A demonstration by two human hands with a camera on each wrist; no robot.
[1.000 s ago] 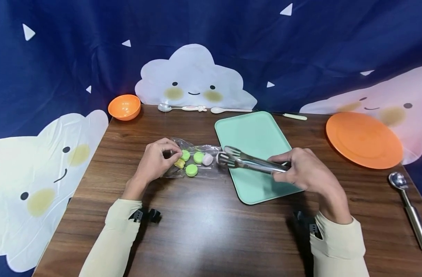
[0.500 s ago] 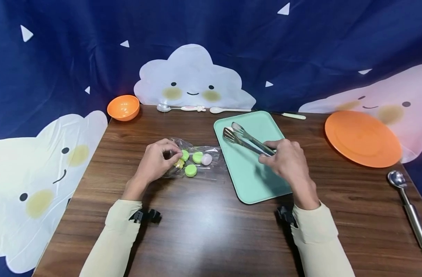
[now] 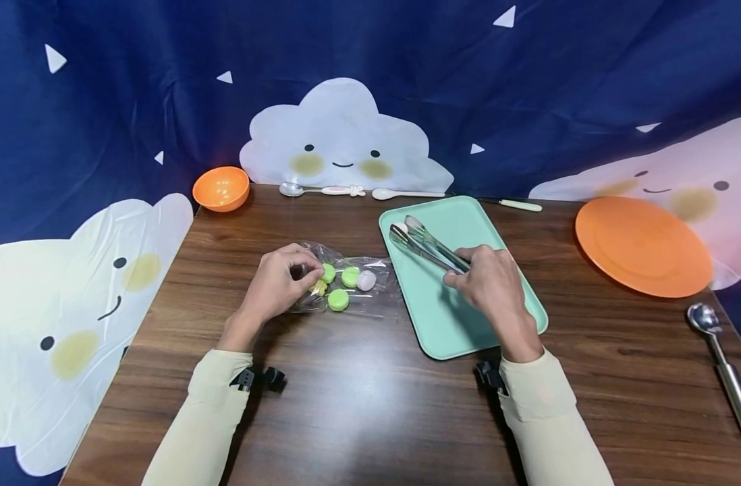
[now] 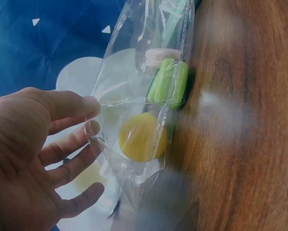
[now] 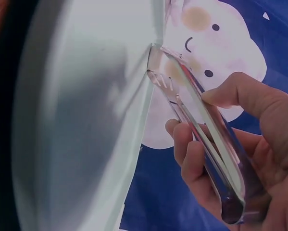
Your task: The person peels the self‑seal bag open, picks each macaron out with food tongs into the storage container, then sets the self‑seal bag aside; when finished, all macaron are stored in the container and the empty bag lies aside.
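Clear plastic first: on my left, the left hand (image 3: 277, 282) pinches the near end of the clear bag (image 3: 346, 283), thumb and curled fingertips (image 4: 88, 105) gripping its edge. The bag lies flat on the wooden table (image 3: 358, 405), its long axis running left to right, mouth end toward the tray. Inside I see green macarons (image 3: 340, 287), a yellow one (image 4: 141, 137) closest to the fingers, and a pale one (image 3: 366, 280) furthest from them.

Moving right, the mint tray (image 3: 516, 297) sits just beside the bag. Over it, the right hand (image 3: 488, 287) grips the steel tongs (image 3: 425, 243), fingers (image 5: 192, 154) wrapped round both arms. The tongs point up and left, tips over the tray's far left corner; I think they hold nothing, though the wrist view is blurry.
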